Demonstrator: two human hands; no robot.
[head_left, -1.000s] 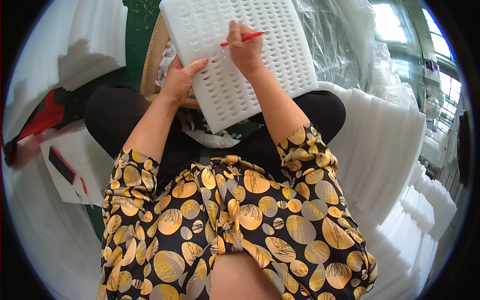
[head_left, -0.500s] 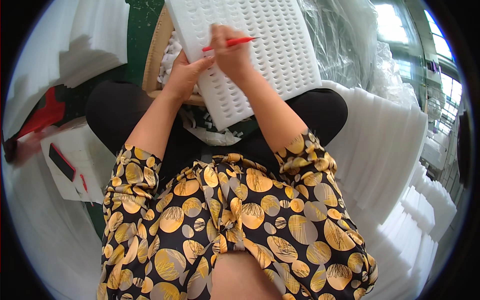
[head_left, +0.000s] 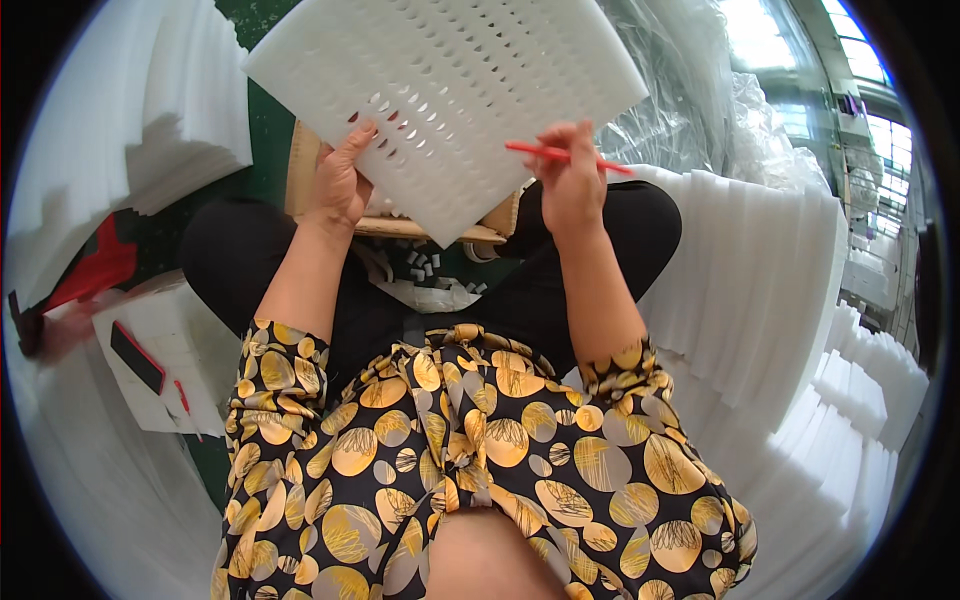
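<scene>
A white foam sheet (head_left: 440, 165) with rows of round-cut holes is tilted in front of me, one corner pointing toward my lap. My left hand (head_left: 342, 185) grips its lower left edge, thumb on top and fingers underneath. Closed around a slim red pen-like tool (head_left: 560, 155), my right hand (head_left: 573, 185) is beside the sheet's lower right edge; whether it touches the foam I cannot tell. Beneath the sheet is a cardboard box (head_left: 303, 170), mostly covered. Small white foam plugs (head_left: 425, 262) lie scattered on the floor between my legs.
Stacked white foam sheets stand at left (head_left: 190, 100) and right (head_left: 740, 270). On a white block (head_left: 215, 345) at left lie a dark phone (head_left: 137, 357) and another thin red tool (head_left: 183, 397). Clear plastic wrap (head_left: 680, 90) hangs at the far right, and something red (head_left: 100, 262) is at far left.
The foam sheet has turned and shifted left, covering more of the box. My right hand has moved right, off the sheet's middle, still holding the red tool. My left hand has slid slightly nearer.
</scene>
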